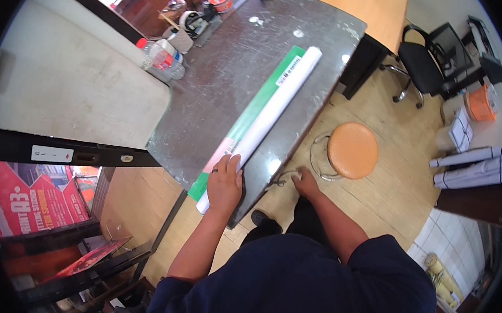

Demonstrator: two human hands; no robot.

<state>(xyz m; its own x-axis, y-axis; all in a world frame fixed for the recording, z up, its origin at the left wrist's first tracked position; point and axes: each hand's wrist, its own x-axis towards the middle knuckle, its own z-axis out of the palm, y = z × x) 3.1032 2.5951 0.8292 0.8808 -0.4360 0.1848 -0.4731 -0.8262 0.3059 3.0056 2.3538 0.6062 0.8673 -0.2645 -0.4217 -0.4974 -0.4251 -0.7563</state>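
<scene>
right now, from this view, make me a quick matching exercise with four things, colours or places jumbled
1. stool seat
2. bottle cap
3. left hand
4. long roll

A. resting on the long roll
B. white, lying on the dark table
C. round and orange
D. red

Pairs: 1-C, 2-D, 3-A, 4-B
</scene>
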